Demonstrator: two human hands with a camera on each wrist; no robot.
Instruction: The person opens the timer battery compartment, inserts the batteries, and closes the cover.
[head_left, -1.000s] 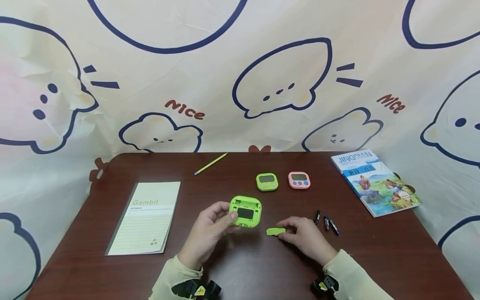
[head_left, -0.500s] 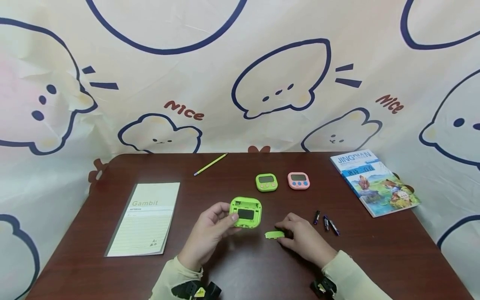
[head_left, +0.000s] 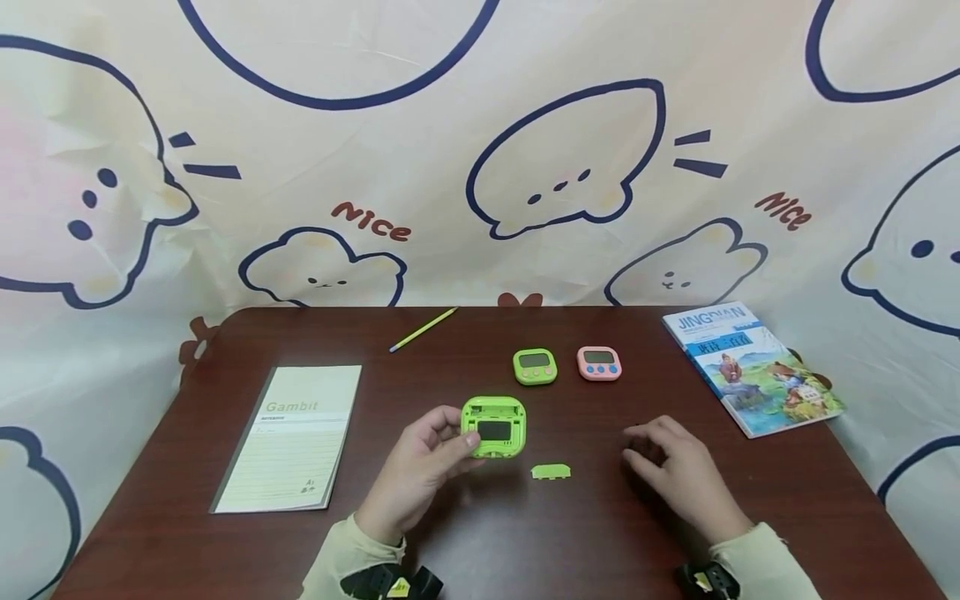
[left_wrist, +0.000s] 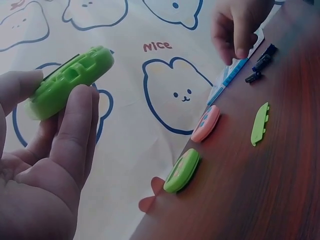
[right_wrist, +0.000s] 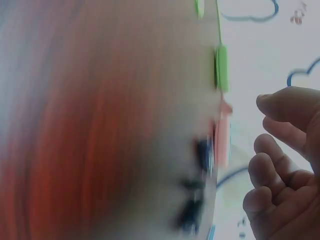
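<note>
Lying flat on the left of the brown table (head_left: 570, 542), the notebook (head_left: 288, 450) had "Gambit" printed across its pale front. The green pencil (head_left: 423, 329) slanted beyond and right of it, its tip by the far edge. Nearer to me, my left hand (head_left: 418, 471) held the timer (head_left: 493, 427) up off the table, my thumb on the face turned toward me and my fingers behind its left side. On that green face were a dark rectangle and, above it, a bare slot. Farther back and slightly right lay the second timer (head_left: 535, 367), also green, with its screen up. The cover (head_left: 551, 472), a green strip with small tabs along its near edge, lay just right of the timer and apart from it. The pink timer (head_left: 599, 364) sat right of the second timer, a small gap between them. My right hand (head_left: 682, 471) had nothing in its grasp that I could see: thumb and forefinger apart, the other fingers loosely bent. I could not tell whether it touched the table. The batteries (left_wrist: 262, 62) showed in the left wrist view as a dark, loose cluster, and in the right wrist view as a blur. At the far right the book (head_left: 753, 371) lay askew, its picture face up.
</note>
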